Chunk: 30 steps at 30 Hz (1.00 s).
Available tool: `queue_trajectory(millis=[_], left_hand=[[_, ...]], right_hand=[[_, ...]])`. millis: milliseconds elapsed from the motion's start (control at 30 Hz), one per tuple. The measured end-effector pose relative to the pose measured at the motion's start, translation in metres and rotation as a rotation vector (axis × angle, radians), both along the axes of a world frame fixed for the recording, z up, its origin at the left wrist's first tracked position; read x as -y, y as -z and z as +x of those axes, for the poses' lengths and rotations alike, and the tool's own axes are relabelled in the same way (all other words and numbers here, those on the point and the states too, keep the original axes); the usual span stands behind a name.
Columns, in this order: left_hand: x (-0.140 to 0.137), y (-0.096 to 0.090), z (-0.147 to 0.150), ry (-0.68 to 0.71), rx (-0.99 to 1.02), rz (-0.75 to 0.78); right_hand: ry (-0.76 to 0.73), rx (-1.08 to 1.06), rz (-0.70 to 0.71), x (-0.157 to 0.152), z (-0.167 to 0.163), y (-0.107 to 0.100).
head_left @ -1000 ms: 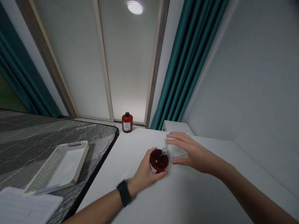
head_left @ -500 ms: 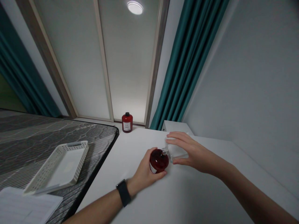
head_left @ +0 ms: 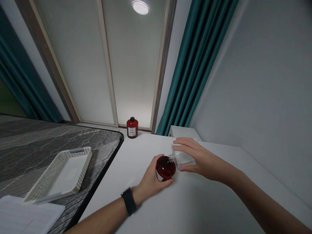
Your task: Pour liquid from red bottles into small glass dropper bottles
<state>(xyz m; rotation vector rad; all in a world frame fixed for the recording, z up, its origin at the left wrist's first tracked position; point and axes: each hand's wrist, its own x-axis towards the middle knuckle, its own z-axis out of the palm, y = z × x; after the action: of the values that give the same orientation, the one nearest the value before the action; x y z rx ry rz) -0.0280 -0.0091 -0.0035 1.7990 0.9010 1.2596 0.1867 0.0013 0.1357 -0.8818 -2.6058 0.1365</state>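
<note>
My left hand [head_left: 156,177] is wrapped round a dark red bottle [head_left: 166,167] with a white label, its top facing up toward me. In my right hand [head_left: 191,155] is a clear glass bottle [head_left: 183,159], tipped on its side between thumb and fingers. The clear bottle's neck points left and meets the mouth of the red bottle; whether liquid passes between them I cannot tell. A second red bottle [head_left: 132,128], with a black cap and white label, stands upright at the far left corner of the white table [head_left: 146,209].
To the left, a white perforated basket [head_left: 81,172] and white papers [head_left: 29,216] lie on a grey patterned, black-edged surface [head_left: 102,139]. A white box-like piece [head_left: 184,131] stands behind the table, beside teal curtains [head_left: 192,68]. A wall [head_left: 273,81] rises at the right.
Almost nothing differs. Both hands and both bottles keep their places, and the view has shifted very slightly.
</note>
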Motion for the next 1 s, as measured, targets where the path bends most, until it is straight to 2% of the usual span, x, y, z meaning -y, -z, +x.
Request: queue_trajectory(millis=[1000], left_hand=[[-0.0006, 0.0013, -0.0001, 0.037, 0.019, -0.001]], right_hand=[[-0.011, 0.046, -0.011, -0.0006, 0.0008, -0.0018]])
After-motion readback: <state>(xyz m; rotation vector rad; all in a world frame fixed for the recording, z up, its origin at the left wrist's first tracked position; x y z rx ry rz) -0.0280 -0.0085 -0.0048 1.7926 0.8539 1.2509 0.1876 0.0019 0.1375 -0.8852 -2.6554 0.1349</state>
